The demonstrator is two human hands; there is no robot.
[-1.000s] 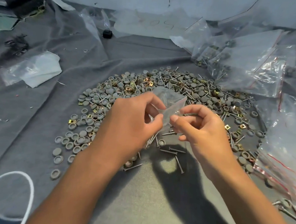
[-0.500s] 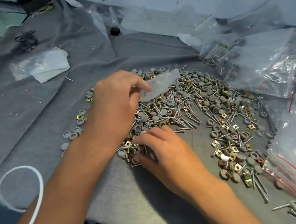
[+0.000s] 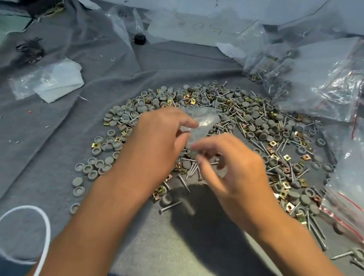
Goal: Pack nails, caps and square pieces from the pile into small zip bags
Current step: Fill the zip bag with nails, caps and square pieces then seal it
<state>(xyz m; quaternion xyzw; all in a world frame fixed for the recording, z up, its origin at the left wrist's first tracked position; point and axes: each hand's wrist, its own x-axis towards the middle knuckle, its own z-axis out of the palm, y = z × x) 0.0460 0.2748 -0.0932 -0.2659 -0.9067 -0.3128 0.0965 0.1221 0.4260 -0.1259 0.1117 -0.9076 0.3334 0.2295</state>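
**A:** Start at the hands. What are they doing?

**B:** The left hand (image 3: pixel 156 140) pinches a small clear zip bag (image 3: pixel 202 123) between thumb and fingers and holds it up over the pile. The right hand (image 3: pixel 237 172) is close beside it, almost touching the bag's lower edge, with its fingers curled in. It is blurred, so I cannot tell whether it is holding a nail or cap or nothing at all.

**B:** As for the bag itself, it looks flat and clear. I see no parts inside it.

**A:** So this bag has barely begun?

**B:** That is my reading. It seems to be at the opening or first-filling step.

**A:** And under the hands?

**B:** The pile (image 3: pixel 234 116) spreads beneath and beyond both hands: grey round caps (image 3: pixel 94 169) thick to the left of the left hand, nails (image 3: pixel 171 205) lying loose just below the hands, and brass-coloured square pieces (image 3: pixel 287 157) scattered to the right of the right hand. It is a large heap, so most of the sorting appears to be left.

**A:** Anything finished?

**B:** Far to the right of the right hand and beyond it lie larger clear bags (image 3: pixel 328 85) with red strips, some showing nails and brass pieces inside. Whether small packed bags sit among them I cannot make out.

**A:** And to the left?

**B:** Well beyond the left hand, a flat stack of clear plastic (image 3: pixel 48 80) rests on the grey cloth (image 3: pixel 32 134), probably empty bags in waiting. A white cord (image 3: pixel 20 233) loops nearest the person.
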